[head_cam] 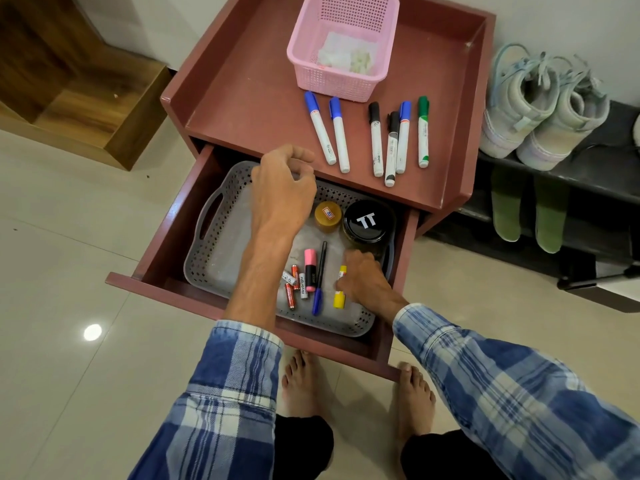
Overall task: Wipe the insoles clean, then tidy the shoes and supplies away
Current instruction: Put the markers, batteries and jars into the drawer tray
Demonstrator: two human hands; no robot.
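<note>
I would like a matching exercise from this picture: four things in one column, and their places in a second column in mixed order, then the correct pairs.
Things
1. pink basket
2. whiteboard markers
3. black-lidded jar
4. green insoles

Places
A. in the grey tray inside the open drawer
B. on the lower level of the dark shoe rack
C. at the back of the cabinet top
D. lying in a row on the cabinet top, in front of the basket

Pairs: 1-C, 2-D, 3-A, 4-B
</note>
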